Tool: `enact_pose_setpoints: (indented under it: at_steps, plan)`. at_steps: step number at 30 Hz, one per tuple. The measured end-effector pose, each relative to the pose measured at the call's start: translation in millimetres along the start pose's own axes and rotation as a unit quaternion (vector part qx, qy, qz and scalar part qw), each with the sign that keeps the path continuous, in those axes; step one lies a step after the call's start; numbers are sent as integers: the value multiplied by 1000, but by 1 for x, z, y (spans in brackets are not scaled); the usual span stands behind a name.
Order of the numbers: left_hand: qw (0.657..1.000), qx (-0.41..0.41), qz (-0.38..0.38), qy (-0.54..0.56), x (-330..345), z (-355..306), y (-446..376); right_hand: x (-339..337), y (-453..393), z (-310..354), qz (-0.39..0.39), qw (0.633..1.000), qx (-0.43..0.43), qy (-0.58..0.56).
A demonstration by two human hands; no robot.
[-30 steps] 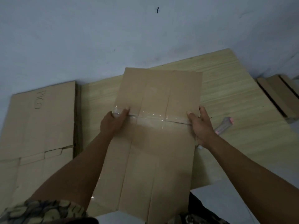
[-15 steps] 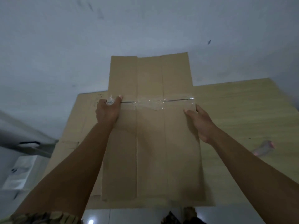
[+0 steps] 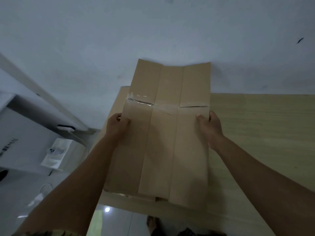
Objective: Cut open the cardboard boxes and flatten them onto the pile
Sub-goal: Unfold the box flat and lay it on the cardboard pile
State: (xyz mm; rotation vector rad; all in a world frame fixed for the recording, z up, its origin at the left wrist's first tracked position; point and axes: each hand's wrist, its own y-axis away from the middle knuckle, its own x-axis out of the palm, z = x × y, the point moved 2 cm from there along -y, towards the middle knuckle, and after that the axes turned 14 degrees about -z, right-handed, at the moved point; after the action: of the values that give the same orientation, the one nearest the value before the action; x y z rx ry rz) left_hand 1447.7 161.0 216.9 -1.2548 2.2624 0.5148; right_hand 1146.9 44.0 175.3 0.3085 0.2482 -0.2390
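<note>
A flattened brown cardboard box [image 3: 163, 147] with a strip of clear tape across its slit middle is held out in front of me. My left hand [image 3: 116, 125] grips its left edge just below the tape, thumb on top. My right hand [image 3: 209, 126] grips the right edge at the same height. The box's far end stands up against the pale wall. Under it lies the pile of flattened cardboard [image 3: 115, 103], of which only the left margin and a near edge show.
A light wooden board [image 3: 259, 133] covers the floor to the right. At the left stand a white appliance [image 3: 20, 138], a white packet [image 3: 56, 152] and a white cable [image 3: 81, 142]. Glossy floor tiles [image 3: 119, 222] lie near my feet.
I have carried the box leftward over the cardboard pile, and the view swung left with it. Both hands slid down below the tape line. The pink-tipped cutter has left the view.
</note>
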Motion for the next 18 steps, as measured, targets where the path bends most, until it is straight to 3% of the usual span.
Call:
enact_pose_setpoints:
  at_steps: [8, 18]
  plan:
    - [999, 1, 17, -31, -43, 71, -90, 109, 55, -14, -4, 1000, 18, 19]
    - [992, -2, 49, -116, -43, 139, -152, 176, 85, -39, -64, 967, -10, 248]
